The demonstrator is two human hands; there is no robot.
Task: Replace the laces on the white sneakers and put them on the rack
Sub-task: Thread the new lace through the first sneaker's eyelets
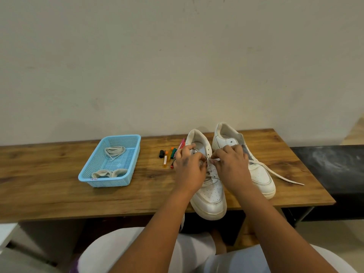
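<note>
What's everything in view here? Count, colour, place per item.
white sneakers: 2, white, side by side on the right half of the table, toes toward the person; the second stands further right
shoelace: 1 loose end, off-white, trailing from the right sneaker across the table
basket: 1, light blue perforated plastic, left of the sneakers
laces in basket: off-white bundles, about three, exact count unclear
small coloured items: a cluster, black, orange, green, pink, between basket and sneakers; too small to identify
table: 1, brown wood grain, against a pale wall
black surface: 1, right of the table
left hand: 1, on the left sneaker's lacing
right hand: 1, pinching lace at the same sneaker
</note>
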